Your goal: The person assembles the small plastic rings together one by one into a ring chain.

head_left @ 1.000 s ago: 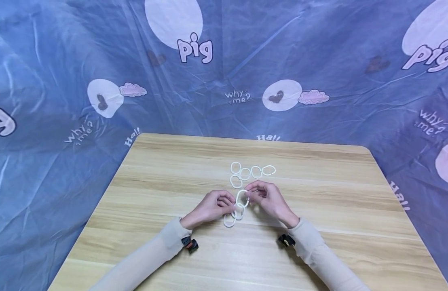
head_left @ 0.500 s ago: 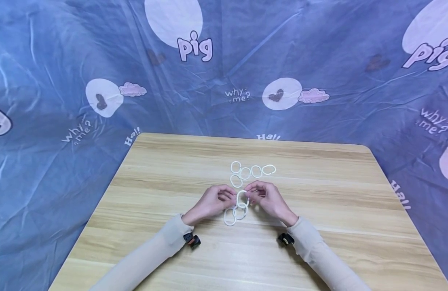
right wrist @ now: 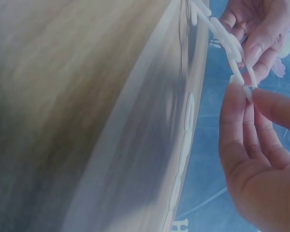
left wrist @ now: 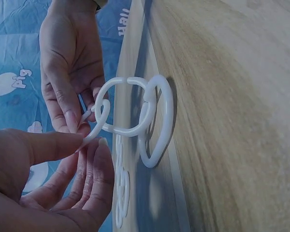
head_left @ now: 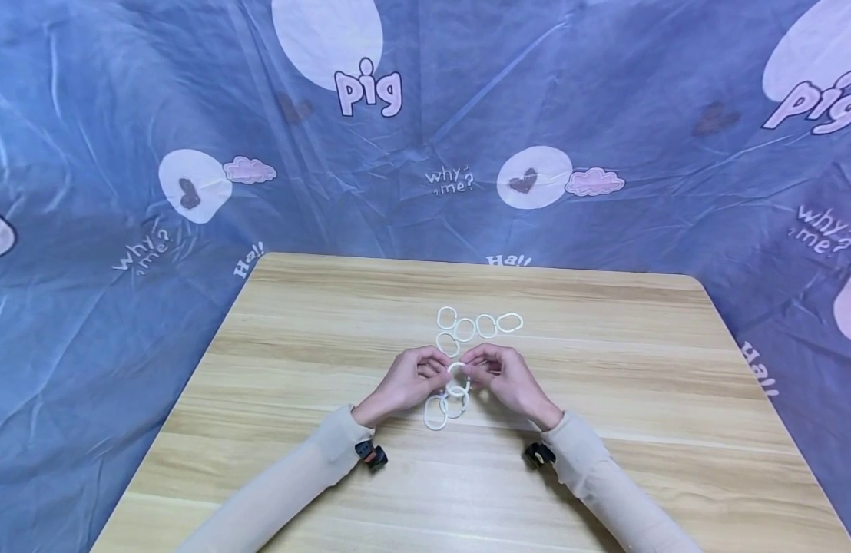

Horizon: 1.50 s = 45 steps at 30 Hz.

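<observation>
Both hands meet over the table, on a white plastic ring point(left wrist: 94, 137) with a gap in its loop. My left hand point(head_left: 413, 378) pinches one side of it between thumb and fingers. The opposite side, by the gap, is pinched by my right hand point(head_left: 503, 376); fingertips hide part of it in the right wrist view. A second split ring point(left wrist: 102, 94) is linked through the held one. Through that passes a third white ring point(left wrist: 169, 108), lowest of the chain and against or just above the tabletop; contact cannot be told.
Several more white rings point(head_left: 438, 317) lie flat on the wooden table point(head_left: 315, 322) just beyond the hands, close together. Whether these are linked is unclear. A blue printed cloth point(head_left: 412, 115) hangs behind and beside the table. A dark wrist device point(head_left: 372, 456) sits on each sleeve.
My left hand has shifted up from the lower ring to the held ring's left side and now grips it. The right hand has stayed nearly in place, drawing slightly left.
</observation>
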Motion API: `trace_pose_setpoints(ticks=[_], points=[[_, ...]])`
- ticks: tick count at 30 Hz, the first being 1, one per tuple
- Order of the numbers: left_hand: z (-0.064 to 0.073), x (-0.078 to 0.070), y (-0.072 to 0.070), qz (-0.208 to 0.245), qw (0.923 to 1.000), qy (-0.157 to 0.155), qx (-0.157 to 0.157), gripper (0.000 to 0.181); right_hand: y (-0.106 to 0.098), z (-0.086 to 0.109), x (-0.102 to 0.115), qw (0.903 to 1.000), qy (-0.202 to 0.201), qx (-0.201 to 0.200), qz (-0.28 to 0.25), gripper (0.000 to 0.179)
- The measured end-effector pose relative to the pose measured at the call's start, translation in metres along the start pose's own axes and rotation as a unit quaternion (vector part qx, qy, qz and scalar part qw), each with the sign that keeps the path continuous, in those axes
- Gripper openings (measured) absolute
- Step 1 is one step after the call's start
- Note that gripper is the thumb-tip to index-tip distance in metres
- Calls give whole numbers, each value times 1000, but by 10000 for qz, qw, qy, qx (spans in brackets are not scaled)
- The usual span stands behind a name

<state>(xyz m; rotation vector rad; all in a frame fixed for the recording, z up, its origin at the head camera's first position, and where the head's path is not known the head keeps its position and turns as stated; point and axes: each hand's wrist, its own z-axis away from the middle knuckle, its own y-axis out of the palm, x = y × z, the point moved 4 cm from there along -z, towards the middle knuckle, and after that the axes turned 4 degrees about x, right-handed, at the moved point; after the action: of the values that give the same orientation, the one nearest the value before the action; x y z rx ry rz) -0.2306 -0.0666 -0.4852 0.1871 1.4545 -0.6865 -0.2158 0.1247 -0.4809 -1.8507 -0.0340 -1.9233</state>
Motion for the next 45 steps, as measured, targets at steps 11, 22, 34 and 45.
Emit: trace_pose_setpoints(ticks=[11,22,34,45], points=[[1,6,0,122,9998,124,-69,21,-1,-8,-2,9993,-230,74,269,23],[3,10,2,251,9997,22,-54,20,-12,-23,-8,9961,-315,-88,824,22],[5,7,-1,278,9995,124,19,22,-11,-40,-6,9916,-219,4,1271,32],[4,6,0,232,9995,147,136,24,-10,-51,-9,9869,79,-6,1613,31]])
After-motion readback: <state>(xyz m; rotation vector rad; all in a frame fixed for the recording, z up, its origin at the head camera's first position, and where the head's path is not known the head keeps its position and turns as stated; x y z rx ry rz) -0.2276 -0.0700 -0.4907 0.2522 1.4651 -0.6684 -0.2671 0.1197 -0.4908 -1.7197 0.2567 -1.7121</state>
